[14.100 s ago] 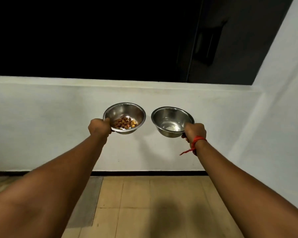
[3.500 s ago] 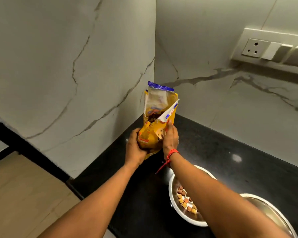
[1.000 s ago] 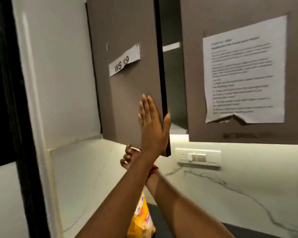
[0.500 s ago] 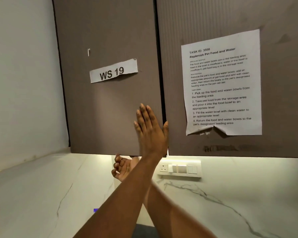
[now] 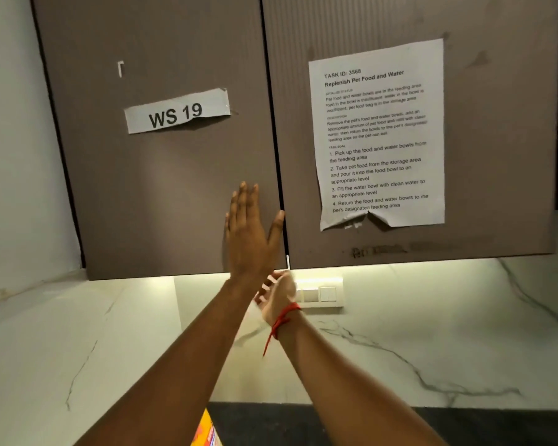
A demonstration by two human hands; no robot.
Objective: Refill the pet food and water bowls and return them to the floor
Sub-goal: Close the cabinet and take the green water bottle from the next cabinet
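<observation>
My left hand (image 5: 250, 233) lies flat with straight fingers against the lower right corner of the left brown cabinet door (image 5: 161, 175), which sits flush with the right door (image 5: 496, 156). My right hand (image 5: 279, 291), with a red thread on its wrist, hangs blurred just under the cabinet's bottom edge, behind my left wrist; its fingers look loose and hold nothing. A corner of the yellow pet food bag (image 5: 207, 432) shows at the bottom between my forearms. Neither bowl is in view.
A "WS 19" label (image 5: 178, 112) and a printed task sheet (image 5: 379, 136) are stuck on the cabinet doors. A white switch panel (image 5: 322, 294) sits on the marble backsplash (image 5: 432, 333). A strip of the black counter (image 5: 496, 426) shows at the bottom right.
One second ago the left cabinet door stood ajar; my left hand has pushed it until it is flush. My right hand has risen a little under the cabinet edge.
</observation>
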